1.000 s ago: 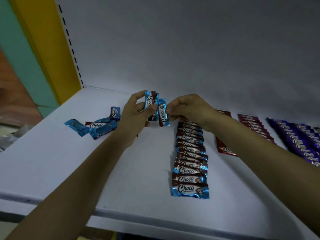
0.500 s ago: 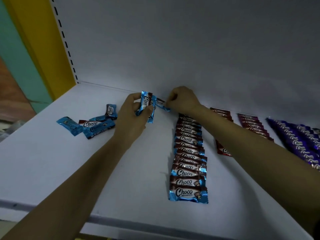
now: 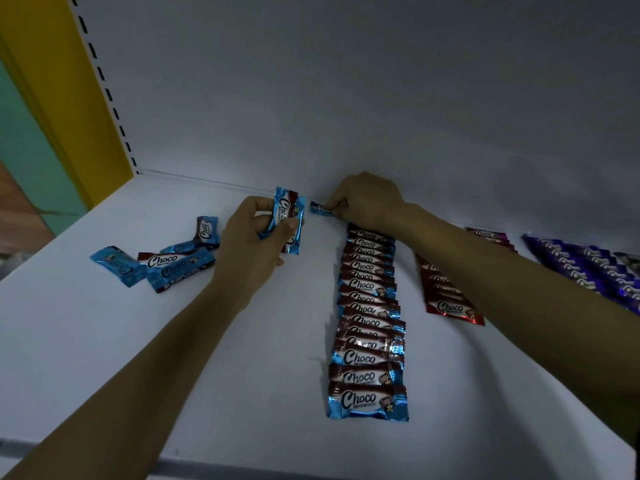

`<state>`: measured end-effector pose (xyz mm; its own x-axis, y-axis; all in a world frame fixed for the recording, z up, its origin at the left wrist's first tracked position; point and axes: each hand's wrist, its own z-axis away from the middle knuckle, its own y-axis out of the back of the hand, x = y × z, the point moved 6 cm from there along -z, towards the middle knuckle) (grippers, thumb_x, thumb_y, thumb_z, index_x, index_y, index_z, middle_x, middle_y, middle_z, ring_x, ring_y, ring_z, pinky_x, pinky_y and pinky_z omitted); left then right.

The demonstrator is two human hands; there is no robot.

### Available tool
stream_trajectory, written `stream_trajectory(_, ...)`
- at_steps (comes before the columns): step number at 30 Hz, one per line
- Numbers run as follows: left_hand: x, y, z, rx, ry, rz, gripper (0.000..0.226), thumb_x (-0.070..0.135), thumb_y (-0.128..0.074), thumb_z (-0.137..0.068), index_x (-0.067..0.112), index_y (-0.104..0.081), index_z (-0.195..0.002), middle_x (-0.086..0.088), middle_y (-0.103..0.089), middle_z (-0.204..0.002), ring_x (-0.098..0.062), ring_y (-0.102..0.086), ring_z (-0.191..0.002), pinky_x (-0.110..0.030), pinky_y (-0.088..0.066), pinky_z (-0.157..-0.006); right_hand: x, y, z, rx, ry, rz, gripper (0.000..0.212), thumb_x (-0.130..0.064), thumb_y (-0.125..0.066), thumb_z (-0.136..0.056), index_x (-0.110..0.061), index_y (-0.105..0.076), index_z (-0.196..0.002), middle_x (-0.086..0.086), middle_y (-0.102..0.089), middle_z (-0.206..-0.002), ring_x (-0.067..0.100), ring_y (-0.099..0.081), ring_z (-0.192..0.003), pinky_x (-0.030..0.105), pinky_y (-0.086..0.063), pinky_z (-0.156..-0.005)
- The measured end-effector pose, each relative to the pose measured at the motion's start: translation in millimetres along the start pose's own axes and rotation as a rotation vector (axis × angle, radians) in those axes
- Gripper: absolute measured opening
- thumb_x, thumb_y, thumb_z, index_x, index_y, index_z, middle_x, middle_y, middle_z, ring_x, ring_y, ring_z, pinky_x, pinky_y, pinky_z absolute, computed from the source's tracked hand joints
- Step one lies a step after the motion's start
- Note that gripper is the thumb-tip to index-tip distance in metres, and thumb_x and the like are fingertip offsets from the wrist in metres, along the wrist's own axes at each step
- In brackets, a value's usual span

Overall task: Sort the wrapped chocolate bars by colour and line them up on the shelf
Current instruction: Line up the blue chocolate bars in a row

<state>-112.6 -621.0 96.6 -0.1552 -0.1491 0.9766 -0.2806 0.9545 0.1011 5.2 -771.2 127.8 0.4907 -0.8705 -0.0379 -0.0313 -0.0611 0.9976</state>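
Blue bar (image 3: pixel 319 208) lowered to shelf (image 3: pixel 173 358) by right hand (image 3: pixel 363 200), left hand (image 3: pixel 252 244) gripping spares (image 3: pixel 284 216)

You are facing a white shelf (image 3: pixel 104 341) in dim, cool light, with a grey strip (image 3: pixel 242 467) along its front edge. Behind it rises a plain pale back panel (image 3: pixel 346 81), meeting the board in a thin line. To your left, a white upright (image 3: pixel 104 84) punched with dark slots borders a yellow post (image 3: pixel 52 81). Beyond that you see a teal wall (image 3: pixel 20 161) and a brownish surface (image 3: pixel 14 216), too blurred to identify.
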Motion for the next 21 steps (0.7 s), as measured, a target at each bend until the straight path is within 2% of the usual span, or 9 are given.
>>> stream_trajectory(4,2,0,0,-0.011,-0.007,-0.019,0.018,0.023,-0.064,-0.089,0.018,-0.051,-0.101,0.004,-0.069,-0.092,-0.008,-0.068,-0.074,-0.014,-0.048,-0.047,10,-2,-2,0.022,-0.044,0.037,0.024,-0.030,-0.058,-0.091,-0.026,-0.070,-0.111,-0.003,-0.067,-0.112,0.019,-0.062,-0.095,0.028,-0.049,-0.076)
stream_trajectory(7,2,-1,1,-0.025,0.012,0.004,0.012,0.020,-0.062,-0.090,0.022,-0.053,-0.096,0.005,-0.068,-0.088,0.000,-0.066,-0.066,-0.014,-0.050,-0.047,9,4,0,0.079,-0.059,0.008,0.022,-0.030,-0.056,-0.093,-0.021,-0.071,-0.106,-0.002,-0.068,-0.108,0.016,-0.061,-0.091,0.025,-0.046,-0.072)
stream_trajectory(9,2,0,1,-0.027,0.029,0.052,0.012,0.017,-0.061,-0.092,0.025,-0.053,-0.093,0.003,-0.068,-0.086,-0.001,-0.066,-0.065,-0.015,-0.051,-0.049,-3,13,8,0.112,-0.053,-0.391,0.028,-0.037,-0.057,-0.092,-0.013,-0.071,-0.090,0.000,-0.068,-0.088,0.010,-0.059,-0.073,0.022,-0.045,-0.065)
stream_trajectory(11,1,1,1,-0.013,0.046,0.103,0.012,0.015,-0.060,-0.093,0.025,-0.053,-0.092,0.001,-0.069,-0.086,-0.004,-0.068,-0.067,-0.017,-0.052,-0.050,-22,17,20,-0.011,-0.050,-0.803,0.031,-0.042,-0.061,-0.088,-0.013,-0.069,-0.082,-0.002,-0.066,-0.072,0.005,-0.057,-0.058,0.018,-0.046,-0.057)
stream_trajectory(13,1,2,0,-0.007,0.050,0.111,0.011,0.014,-0.058,-0.094,0.023,-0.052,-0.094,0.000,-0.069,-0.086,-0.005,-0.068,-0.068,-0.018,-0.053,-0.051,-37,14,27,-0.139,-0.017,-0.879,0.018,-0.035,-0.069,-0.083,-0.017,-0.069,-0.086,-0.006,-0.068,-0.073,0.003,-0.061,-0.061,0.016,-0.047,-0.055)
stream_trajectory(15,0,3,1,-0.003,0.054,0.112,0.010,0.013,-0.056,-0.095,0.022,-0.051,-0.097,0.000,-0.069,-0.087,-0.005,-0.069,-0.068,-0.018,-0.053,-0.051,-40,10,29,-0.174,-0.037,-0.968,0.009,-0.024,-0.072,-0.083,-0.016,-0.067,-0.084,-0.005,-0.069,-0.074,0.004,-0.063,-0.064,0.016,-0.049,-0.055)
stream_trajectory(18,0,4,-1,0.026,0.065,0.197,0.008,0.014,-0.050,-0.098,0.021,-0.048,-0.094,0.001,-0.071,-0.093,-0.009,-0.071,-0.069,-0.017,-0.051,-0.048,-30,7,26,-0.139,-0.152,-1.114,0.005,-0.016,-0.064,-0.089,-0.013,-0.062,-0.086,0.005,-0.070,-0.081,0.006,-0.064,-0.062,0.016,-0.050,-0.053)
stream_trajectory(21,2,6,-1,0.045,0.050,0.194,0.006,0.015,-0.049,-0.099,0.020,-0.050,-0.097,0.003,-0.071,-0.092,-0.007,-0.068,-0.063,-0.016,-0.048,-0.047,-15,11,23,-0.052,-0.215,-1.077,0.006,-0.009,-0.064,-0.088,-0.013,-0.061,-0.092,0.006,-0.067,-0.080,0.004,-0.061,-0.054,0.016,-0.052,-0.052)
